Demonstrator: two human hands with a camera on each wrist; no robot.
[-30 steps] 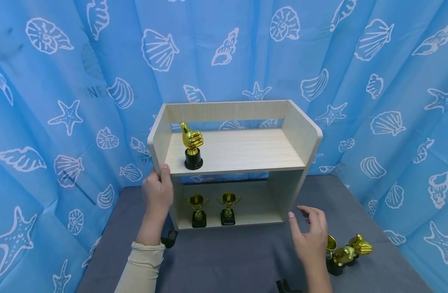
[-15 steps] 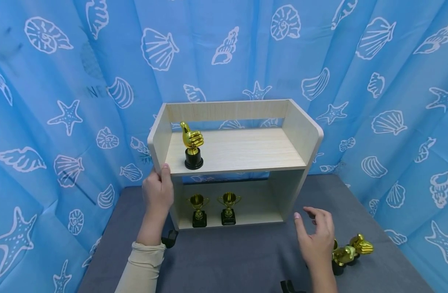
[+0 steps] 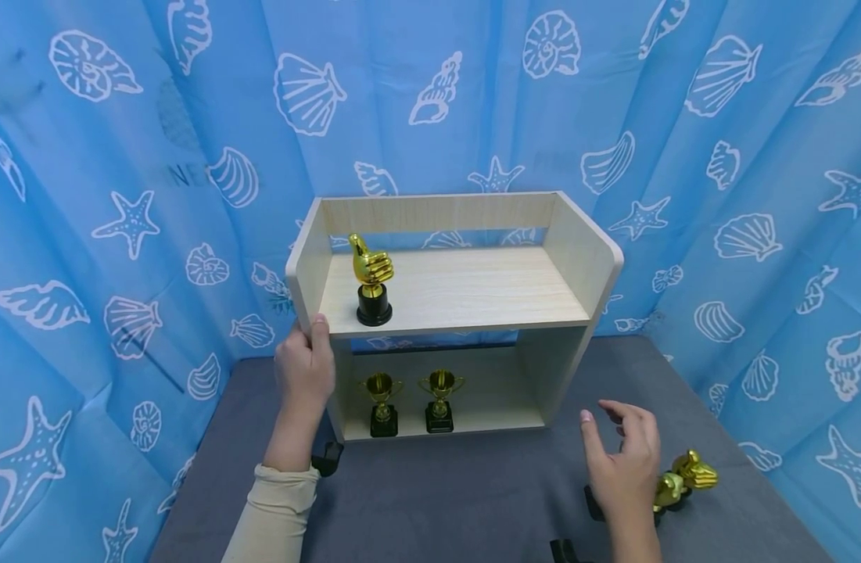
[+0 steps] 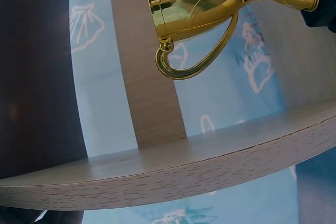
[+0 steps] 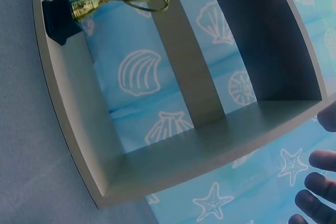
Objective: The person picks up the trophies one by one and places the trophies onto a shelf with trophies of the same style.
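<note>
My left hand [image 3: 305,367] grips the left side panel of a pale wooden two-tier shelf [image 3: 472,289], thumb on its front edge. A gold thumbs-up trophy [image 3: 372,270] stands on the upper tier at the left. Two gold cup trophies, one left [image 3: 381,391] and one nearer the middle [image 3: 440,387], stand upright on the lower tier. Over the table at the right, my right hand [image 3: 623,461] holds nothing, its fingers loosely bent and apart. Beside and partly behind it lie more gold trophies [image 3: 694,471] with black bases. One cup trophy [image 4: 199,3] fills the left wrist view's top.
A grey cloth [image 3: 430,500] covers the table under the shelf. Blue curtains [image 3: 430,94] with white shell prints hang behind and on both sides. A black strap piece [image 3: 328,459] shows at my left wrist.
My right hand has moved right and slightly down, toward the trophies on the table, covering more of them. My left hand keeps its grip on the shelf, which stays in place.
</note>
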